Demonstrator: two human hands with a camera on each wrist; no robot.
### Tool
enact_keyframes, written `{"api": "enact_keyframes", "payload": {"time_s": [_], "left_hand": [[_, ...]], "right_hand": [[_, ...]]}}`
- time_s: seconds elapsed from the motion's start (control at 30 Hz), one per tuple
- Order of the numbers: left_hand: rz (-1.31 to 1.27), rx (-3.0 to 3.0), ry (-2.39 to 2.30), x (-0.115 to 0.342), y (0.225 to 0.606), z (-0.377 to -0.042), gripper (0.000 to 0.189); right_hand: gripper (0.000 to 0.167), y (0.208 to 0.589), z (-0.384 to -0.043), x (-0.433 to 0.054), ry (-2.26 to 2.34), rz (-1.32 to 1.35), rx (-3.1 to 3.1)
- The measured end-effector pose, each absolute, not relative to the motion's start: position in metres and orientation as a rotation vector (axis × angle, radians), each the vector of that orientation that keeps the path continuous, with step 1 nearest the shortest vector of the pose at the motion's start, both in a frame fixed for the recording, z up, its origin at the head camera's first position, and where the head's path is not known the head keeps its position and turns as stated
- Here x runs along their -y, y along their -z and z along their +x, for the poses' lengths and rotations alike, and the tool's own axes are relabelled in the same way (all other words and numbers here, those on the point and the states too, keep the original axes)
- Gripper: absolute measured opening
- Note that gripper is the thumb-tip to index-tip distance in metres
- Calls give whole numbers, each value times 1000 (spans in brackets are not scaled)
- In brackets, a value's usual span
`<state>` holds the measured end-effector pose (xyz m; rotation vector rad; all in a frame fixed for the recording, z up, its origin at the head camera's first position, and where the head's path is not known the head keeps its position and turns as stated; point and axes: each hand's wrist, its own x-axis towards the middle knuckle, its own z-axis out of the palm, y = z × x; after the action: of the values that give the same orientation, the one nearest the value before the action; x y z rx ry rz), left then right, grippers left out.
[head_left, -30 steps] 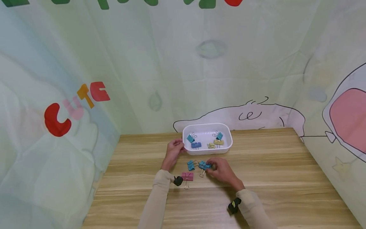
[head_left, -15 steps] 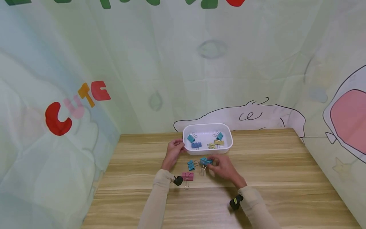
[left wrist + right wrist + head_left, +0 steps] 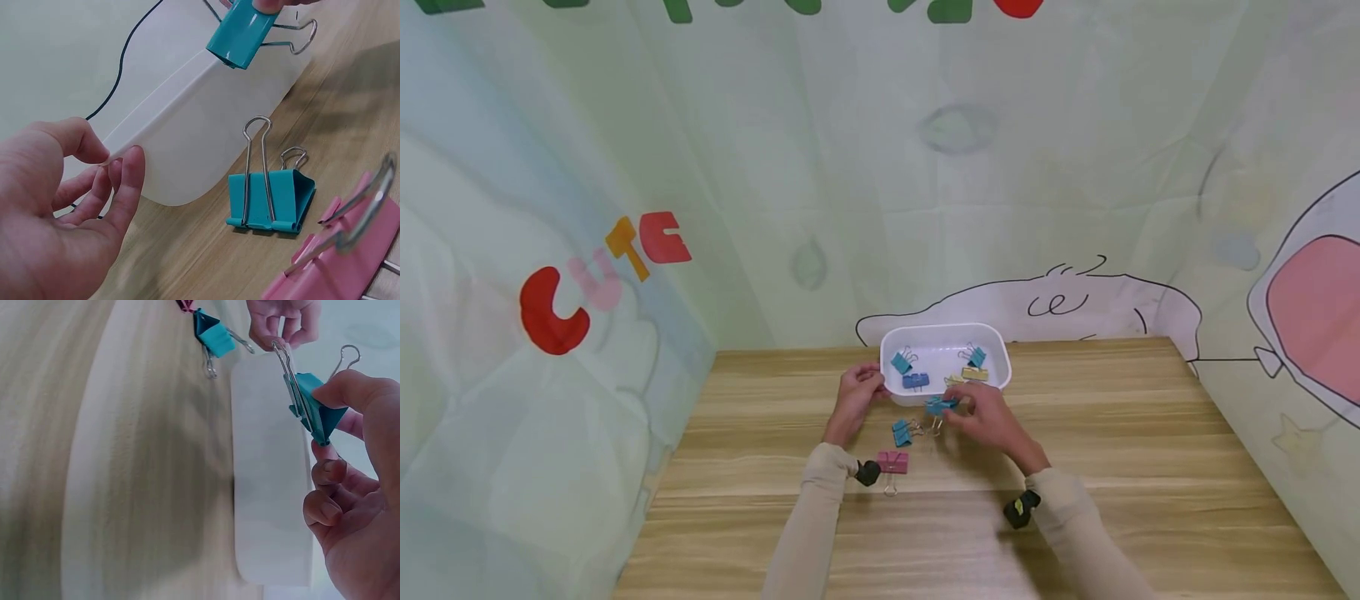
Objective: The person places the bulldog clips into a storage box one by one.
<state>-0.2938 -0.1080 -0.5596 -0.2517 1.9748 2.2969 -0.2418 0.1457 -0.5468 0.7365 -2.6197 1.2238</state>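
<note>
My right hand (image 3: 991, 417) pinches a teal binder clip (image 3: 938, 406) between thumb and fingers, at the near side of the white plastic box (image 3: 895, 398). In the right wrist view the clip (image 3: 306, 403) is raised off the table, its wire handles spread apart. My left hand (image 3: 854, 400) pinches the box's rim at its left end; the left wrist view shows thumb and fingertips meeting on the rim. Another teal binder clip (image 3: 265, 197) stands on the table in front of the box, with a pink binder clip (image 3: 892, 462) nearer to me.
Inside the box lie several binder clips: two teal, a blue one (image 3: 915, 381) and yellow ones (image 3: 974, 374), one partly behind my right hand. The box stands at the back edge of the wooden table (image 3: 1112, 467), against a printed cloth backdrop (image 3: 760, 208).
My right hand has lifted the teal clip from beside the other teal clip and carried it forward to the box's near rim. My left hand has stayed on the box.
</note>
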Motion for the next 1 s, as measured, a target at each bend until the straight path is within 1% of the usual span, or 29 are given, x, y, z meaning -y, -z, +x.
{"api": "enact_keyframes", "payload": {"time_s": [0.27, 0.6, 0.83, 1.0], "left_hand": [[-263, -1975, -2285, 108, 558, -293, 36], [-260, -1975, -2284, 108, 558, -293, 36], [-261, -1968, -2279, 110, 556, -293, 41], [-248, -1960, -2279, 110, 557, -293, 40]], "right_hand": [[18, 538, -248, -143, -1214, 770, 2627], [16, 518, -260, -140, -1263, 711, 2585], [18, 503, -273, -140, -1232, 655, 2589], [19, 487, -283, -140, -1211, 624, 2573]]}}
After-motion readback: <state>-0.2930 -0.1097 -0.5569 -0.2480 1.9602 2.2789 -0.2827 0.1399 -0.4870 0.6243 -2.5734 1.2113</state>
